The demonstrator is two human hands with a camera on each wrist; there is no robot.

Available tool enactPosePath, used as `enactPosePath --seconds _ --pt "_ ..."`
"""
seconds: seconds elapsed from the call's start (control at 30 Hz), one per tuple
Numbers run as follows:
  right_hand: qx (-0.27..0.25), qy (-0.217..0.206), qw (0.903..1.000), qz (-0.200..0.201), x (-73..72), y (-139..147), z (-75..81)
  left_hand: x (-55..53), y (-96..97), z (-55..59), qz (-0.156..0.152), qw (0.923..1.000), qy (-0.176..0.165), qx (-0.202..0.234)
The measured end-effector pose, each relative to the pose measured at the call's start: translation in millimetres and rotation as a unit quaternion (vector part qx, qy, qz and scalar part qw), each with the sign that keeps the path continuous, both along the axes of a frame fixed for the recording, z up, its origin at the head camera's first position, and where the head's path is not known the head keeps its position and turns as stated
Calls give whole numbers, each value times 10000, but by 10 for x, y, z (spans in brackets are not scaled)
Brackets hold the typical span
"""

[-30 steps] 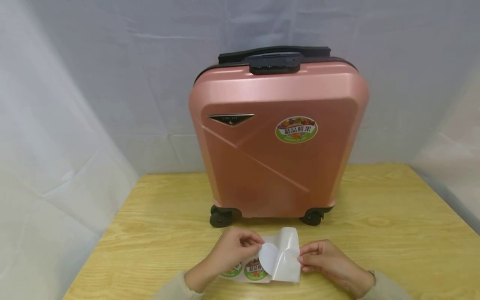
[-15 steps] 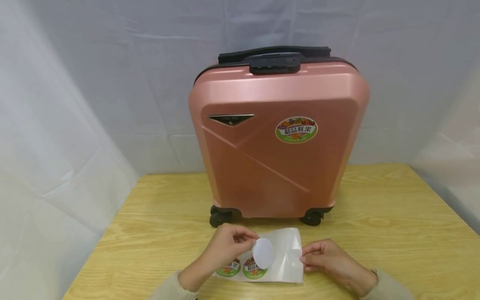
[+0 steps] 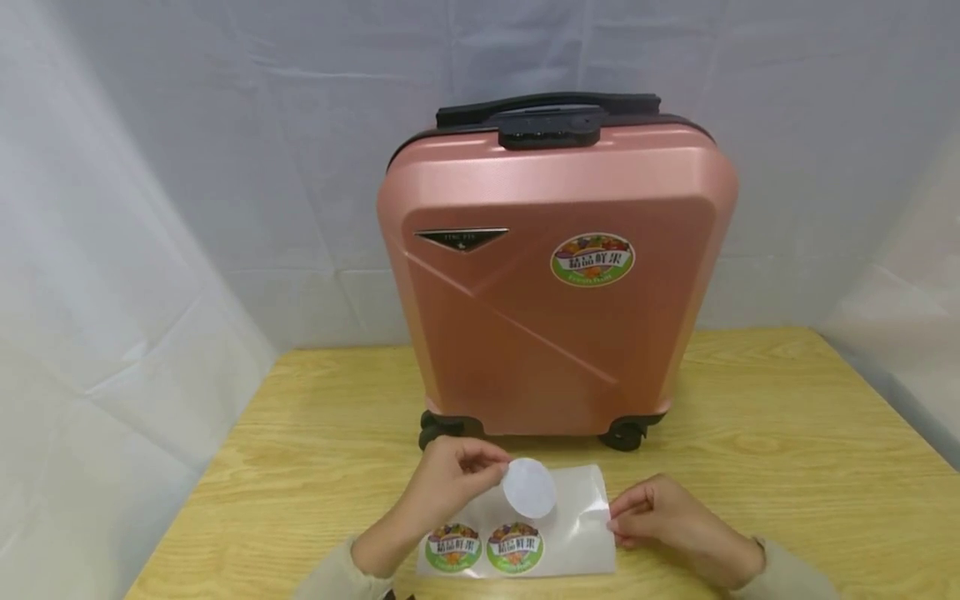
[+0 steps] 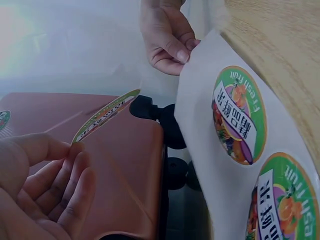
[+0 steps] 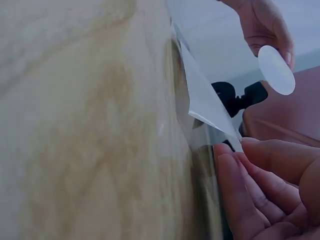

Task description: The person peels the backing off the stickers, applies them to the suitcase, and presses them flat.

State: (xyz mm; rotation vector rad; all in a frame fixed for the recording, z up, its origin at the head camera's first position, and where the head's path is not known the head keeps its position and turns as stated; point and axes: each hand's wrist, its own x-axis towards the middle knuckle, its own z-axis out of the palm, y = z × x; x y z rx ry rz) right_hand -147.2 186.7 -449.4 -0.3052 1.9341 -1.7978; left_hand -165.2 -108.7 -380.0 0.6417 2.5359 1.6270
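Note:
Between thumb and forefinger, my left hand (image 3: 457, 479) pinches the edge of a round sticker (image 3: 529, 488), its plain white back toward the head camera. In the left wrist view the same sticker (image 4: 106, 115) shows its printed fruit face nearly edge-on. The sticker is raised above a white glossy backing sheet (image 3: 570, 546). Two round "Fresh fruit" labels (image 3: 453, 547) lie side by side on the sheet's left part. My right hand (image 3: 667, 525) grips the sheet's right edge between thumb and fingers; in the right wrist view that corner of the sheet (image 5: 205, 102) lifts off the table.
A pink hard-shell suitcase (image 3: 555, 333) stands upright on black wheels behind the hands. One fruit sticker (image 3: 593, 260) is on its upper right front, a dark triangular badge (image 3: 461, 238) on its upper left. The wooden table (image 3: 787, 433) is backed by white cloth (image 3: 225, 167).
My left hand has moved up and left, lifting the sticker off the sheet, which now lies flatter with both remaining labels uncovered. My right hand keeps its grip, shifting slightly right.

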Motion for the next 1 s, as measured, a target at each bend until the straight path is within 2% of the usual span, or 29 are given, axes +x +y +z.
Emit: enactPosePath --seconds 0.17,0.33,0.53,0.7,0.87,1.0 --pt "589 677 9959 -77 -29 43 85 -11 33 46 67 9999 -62 123" --pt "618 895 9941 -44 -66 72 176 -11 62 88 149 9996 -70 243" --pt "269 1431 9891 237 -44 14 300 -26 93 133 233 9990 -12 371" --pt "-433 1474 9877 294 22 -137 447 -28 133 165 303 9987 33 408" --pt "-431 2099 9767 -92 60 -296 570 -23 179 186 294 9985 116 439" --pt "-294 2379 9696 -489 85 -390 658 -20 209 210 327 9980 196 511"
